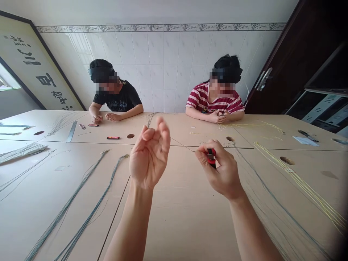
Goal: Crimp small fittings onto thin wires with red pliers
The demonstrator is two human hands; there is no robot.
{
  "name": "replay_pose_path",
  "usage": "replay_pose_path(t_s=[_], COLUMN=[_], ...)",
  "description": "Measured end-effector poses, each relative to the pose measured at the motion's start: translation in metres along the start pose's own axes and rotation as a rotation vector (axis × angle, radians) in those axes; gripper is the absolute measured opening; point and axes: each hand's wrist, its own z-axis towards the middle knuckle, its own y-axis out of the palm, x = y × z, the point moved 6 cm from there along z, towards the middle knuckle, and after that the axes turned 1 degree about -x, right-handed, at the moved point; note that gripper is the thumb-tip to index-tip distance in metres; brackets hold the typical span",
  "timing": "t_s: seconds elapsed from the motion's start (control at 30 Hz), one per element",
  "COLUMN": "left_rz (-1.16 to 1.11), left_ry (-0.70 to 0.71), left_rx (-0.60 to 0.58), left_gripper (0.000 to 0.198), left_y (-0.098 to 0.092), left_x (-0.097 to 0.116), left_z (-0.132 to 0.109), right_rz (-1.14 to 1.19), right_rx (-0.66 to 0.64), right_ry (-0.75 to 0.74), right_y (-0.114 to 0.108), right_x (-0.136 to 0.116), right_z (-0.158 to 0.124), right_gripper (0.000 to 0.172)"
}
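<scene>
Head view: the left hand [149, 156] is raised above the table [176, 224], palm turned toward the camera. Its fingers are curled and the thumb and forefinger tips are pressed together, apparently pinching the end of a thin thread [182, 144], though it is too fine to be sure. The thread runs rightward to the right hand [221, 172], whose thumb and fingers are closed around a small red and black tool [211, 157]. The tool's tip is just beside the thread.

Grey cord bundles [81, 203] lie along the pale table on the left, and yellow cords [307, 185] on the right. Across it sit a person in a black shirt [119, 99] and a person in a striped shirt [202, 99], before a white tiled wall [163, 65]. A dark door [282, 61] stands at right.
</scene>
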Motion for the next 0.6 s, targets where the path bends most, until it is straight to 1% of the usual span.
replay_pose_path(t_s=[0.03,0.1,0.17,0.2,0.3,0.37,0.43,0.5,0.53,0.6], left_rz=[-0.001,0.014,0.093,0.156,0.325,0.386,0.426,0.462,0.482,0.535], left_ry=[0.050,0.076,0.095,0.128,0.280,0.382,0.474,0.526,0.531,0.504], left_rx=[0.001,-0.012,-0.012,-0.007,-0.038,-0.068,-0.026,0.077,0.120,0.169], left_gripper=[0.040,0.043,0.041,0.040,0.037,0.038,0.038,0.038,0.038,0.036], left_y=[0.004,0.014,0.024,0.028,0.045,0.053,0.055,0.051,0.049,0.046], left_x=[0.002,-0.001,-0.006,-0.007,-0.003,0.002,0.006,0.007,0.006,0.001], left_z=[0.000,-0.002,-0.008,-0.013,-0.027,-0.035,-0.039,-0.041,-0.041,-0.040], right_rz=[0.000,-0.002,-0.016,-0.027,-0.077,-0.101,-0.107,-0.105,-0.106,-0.112], right_rx=[-0.003,0.000,0.011,0.013,0.006,0.001,0.005,0.015,0.026,0.061], right_ry=[-0.015,-0.036,-0.051,-0.056,-0.070,-0.075,-0.066,-0.039,-0.028,-0.012], right_y=[0.001,0.001,0.000,0.000,0.000,0.001,0.001,0.000,0.000,-0.002], right_x=[-0.001,-0.002,-0.002,-0.002,0.001,0.003,0.004,0.004,0.003,0.003], right_z=[0.000,0.000,0.000,0.000,0.000,0.000,0.000,-0.001,-0.001,-0.002], right_gripper=[0.012,0.014,0.015,0.015,0.017,0.019,0.020,0.019,0.017,0.015])
